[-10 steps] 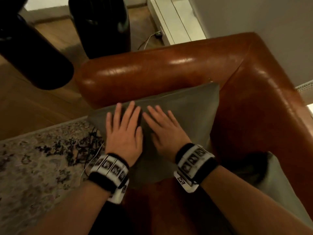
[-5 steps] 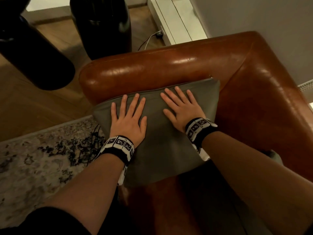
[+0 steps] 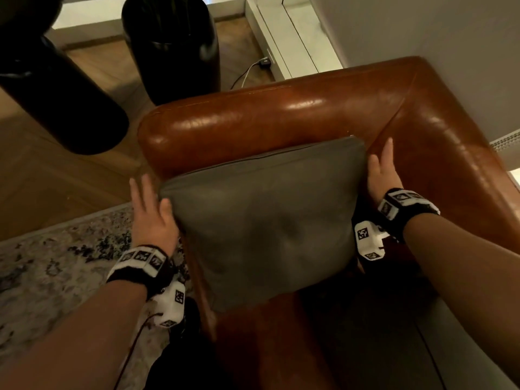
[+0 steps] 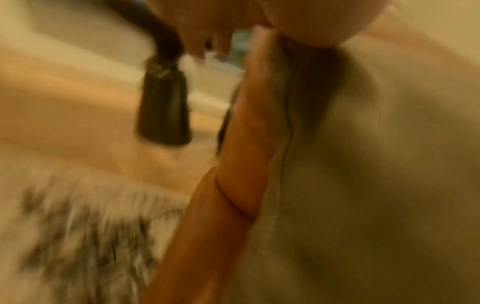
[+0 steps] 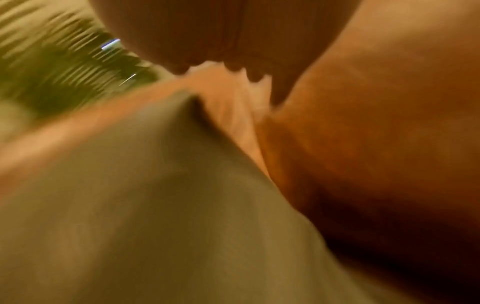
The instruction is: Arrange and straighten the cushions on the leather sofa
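Note:
A grey square cushion (image 3: 264, 220) leans against the armrest in the corner of the brown leather sofa (image 3: 281, 116). My left hand (image 3: 149, 204) lies flat against the cushion's left edge, fingers straight. On the opposite edge my right hand (image 3: 380, 167) presses with straight fingers, wedged between cushion and sofa back. The two wrist views are blurred: the left one shows the cushion (image 4: 376, 185) beside the leather armrest (image 4: 233, 185), the right one shows the cushion (image 5: 155, 205) against the leather (image 5: 376, 144). A second grey cushion (image 3: 464, 347) lies at the lower right, partly under my right forearm.
Two tall black vases (image 3: 171, 46) (image 3: 56, 91) stand on the wooden floor beyond the armrest. A patterned rug (image 3: 56, 263) covers the floor at left. A white cable (image 3: 247, 71) runs along the floor by the wall base. A grey wall (image 3: 436, 38) stands behind the sofa.
Both hands slid off the cushion's face outward to its left and right edges. The cushion now stands fuller and squarer against the armrest.

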Motion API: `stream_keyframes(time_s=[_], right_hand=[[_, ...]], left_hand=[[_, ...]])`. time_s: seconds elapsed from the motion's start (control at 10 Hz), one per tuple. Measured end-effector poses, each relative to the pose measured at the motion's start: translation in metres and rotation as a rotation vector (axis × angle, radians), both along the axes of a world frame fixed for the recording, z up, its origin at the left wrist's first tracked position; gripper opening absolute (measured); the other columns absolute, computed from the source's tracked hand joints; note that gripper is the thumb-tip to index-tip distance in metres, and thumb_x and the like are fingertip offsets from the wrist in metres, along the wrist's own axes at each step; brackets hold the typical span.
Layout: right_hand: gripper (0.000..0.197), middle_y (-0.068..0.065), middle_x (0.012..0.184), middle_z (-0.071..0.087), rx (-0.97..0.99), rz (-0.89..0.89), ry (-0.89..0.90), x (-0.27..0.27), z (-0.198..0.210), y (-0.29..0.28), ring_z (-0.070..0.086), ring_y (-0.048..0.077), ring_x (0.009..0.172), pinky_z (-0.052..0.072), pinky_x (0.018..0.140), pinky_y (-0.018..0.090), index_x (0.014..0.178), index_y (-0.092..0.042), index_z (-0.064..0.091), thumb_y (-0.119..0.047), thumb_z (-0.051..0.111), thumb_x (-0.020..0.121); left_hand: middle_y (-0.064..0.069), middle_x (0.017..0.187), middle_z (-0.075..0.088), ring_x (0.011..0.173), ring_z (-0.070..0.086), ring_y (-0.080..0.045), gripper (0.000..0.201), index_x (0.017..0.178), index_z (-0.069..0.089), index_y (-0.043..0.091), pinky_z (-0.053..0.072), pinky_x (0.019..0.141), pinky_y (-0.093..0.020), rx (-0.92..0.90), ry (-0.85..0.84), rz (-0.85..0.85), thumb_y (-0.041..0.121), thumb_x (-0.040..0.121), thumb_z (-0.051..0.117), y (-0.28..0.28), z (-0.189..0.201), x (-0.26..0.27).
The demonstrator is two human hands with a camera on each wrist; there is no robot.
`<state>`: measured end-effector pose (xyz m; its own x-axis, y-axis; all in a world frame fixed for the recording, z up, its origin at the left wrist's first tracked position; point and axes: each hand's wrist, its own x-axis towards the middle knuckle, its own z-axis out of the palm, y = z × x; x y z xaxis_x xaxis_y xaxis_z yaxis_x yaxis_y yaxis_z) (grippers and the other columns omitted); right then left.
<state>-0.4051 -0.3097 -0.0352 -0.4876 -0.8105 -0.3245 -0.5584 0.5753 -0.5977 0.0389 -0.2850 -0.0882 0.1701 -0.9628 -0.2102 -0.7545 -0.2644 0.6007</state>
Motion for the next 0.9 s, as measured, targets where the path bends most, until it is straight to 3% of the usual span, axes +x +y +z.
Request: stream_keyframes(time_s=[0.1, 0.2, 0.3, 0.4, 0.5, 0.6, 0.7, 0.8, 0.9], right_hand=[[0.042, 0.010, 0.141, 0.051, 0.082, -0.147, -0.364, -0.009, -0.012, 0.008, 0.048, 0.030, 0.130, 0.038, 0.110, 0.045, 0.145, -0.017, 0.043, -0.023, 0.040, 0.103], [0.033, 0.005, 0.120, 0.066, 0.047, -0.105, -0.275, -0.007, -0.023, 0.011, 0.061, 0.025, 0.113, 0.049, 0.101, 0.044, 0.128, -0.018, 0.060, -0.008, 0.052, 0.097], [0.024, -0.004, 0.095, 0.073, -0.011, -0.258, -0.123, -0.010, -0.019, 0.010, 0.068, 0.017, 0.094, 0.053, 0.094, 0.037, 0.101, -0.026, 0.072, -0.012, 0.074, 0.082], [0.021, -0.004, 0.089, 0.074, -0.008, -0.355, -0.036, -0.018, -0.013, 0.006, 0.070, 0.015, 0.084, 0.057, 0.086, 0.034, 0.089, -0.028, 0.074, -0.021, 0.084, 0.073], [0.018, -0.004, 0.087, 0.074, -0.009, -0.373, -0.026, -0.018, -0.011, 0.004, 0.071, 0.014, 0.081, 0.059, 0.083, 0.034, 0.082, -0.030, 0.073, -0.023, 0.085, 0.070], [0.017, -0.002, 0.087, 0.074, -0.016, -0.385, -0.066, -0.012, -0.007, 0.006, 0.071, 0.015, 0.079, 0.060, 0.080, 0.034, 0.078, -0.030, 0.071, -0.021, 0.084, 0.071], [0.016, 0.000, 0.092, 0.074, -0.005, -0.340, -0.135, -0.008, -0.003, 0.012, 0.071, 0.017, 0.085, 0.059, 0.081, 0.035, 0.088, -0.026, 0.071, -0.016, 0.079, 0.078], [0.023, -0.001, 0.106, 0.072, 0.019, -0.237, -0.150, -0.002, 0.004, 0.016, 0.067, 0.018, 0.098, 0.056, 0.091, 0.042, 0.109, -0.025, 0.067, -0.018, 0.070, 0.087], [0.036, -0.006, 0.114, 0.065, 0.034, -0.173, -0.070, 0.006, 0.012, 0.027, 0.060, 0.016, 0.108, 0.048, 0.097, 0.034, 0.130, -0.024, 0.056, -0.021, 0.060, 0.094]], left_hand=[[-0.001, 0.157, 0.027, 0.142, 0.029, -0.027, 0.050, 0.149, 0.021, 0.039, 0.022, 0.117, -0.042, 0.233, 0.300, 0.164, 0.049, 0.101, 0.023, 0.020, 0.006, 0.001], [-0.001, 0.143, 0.047, 0.133, 0.042, -0.025, 0.044, 0.143, 0.042, 0.021, 0.029, 0.113, -0.039, 0.250, 0.409, 0.192, 0.035, 0.101, 0.039, 0.020, 0.006, -0.014], [-0.010, 0.111, 0.066, 0.107, 0.061, -0.031, 0.022, 0.108, 0.061, 0.022, 0.048, 0.099, -0.049, 0.214, 0.494, 0.448, 0.032, 0.089, 0.062, 0.006, -0.015, -0.008], [-0.008, 0.089, 0.067, 0.093, 0.065, -0.032, 0.016, 0.083, 0.061, 0.022, 0.053, 0.089, -0.053, 0.228, 0.459, 0.529, 0.037, 0.081, 0.065, -0.001, -0.034, 0.007], [-0.011, 0.097, 0.068, 0.096, 0.064, -0.033, 0.017, 0.099, 0.064, 0.020, 0.054, 0.086, -0.052, 0.231, 0.415, 0.533, 0.032, 0.087, 0.063, -0.006, -0.034, 0.006], [-0.012, 0.102, 0.069, 0.096, 0.065, -0.033, 0.014, 0.099, 0.063, 0.022, 0.055, 0.086, -0.052, 0.224, 0.358, 0.467, 0.032, 0.089, 0.059, -0.004, -0.033, 0.007], [-0.013, 0.107, 0.069, 0.098, 0.064, -0.034, 0.015, 0.099, 0.064, 0.024, 0.053, 0.088, -0.052, 0.245, 0.298, 0.376, 0.032, 0.089, 0.055, -0.004, -0.026, 0.010], [-0.019, 0.109, 0.066, 0.098, 0.062, -0.039, 0.024, 0.111, 0.062, 0.013, 0.052, 0.089, -0.047, 0.271, 0.105, 0.170, 0.023, 0.098, 0.046, -0.005, -0.002, 0.008], [-0.021, 0.119, 0.062, 0.097, 0.059, -0.038, 0.035, 0.131, 0.054, 0.014, 0.048, 0.080, -0.037, 0.323, -0.049, 0.017, 0.022, 0.101, 0.037, -0.003, 0.024, 0.010]])
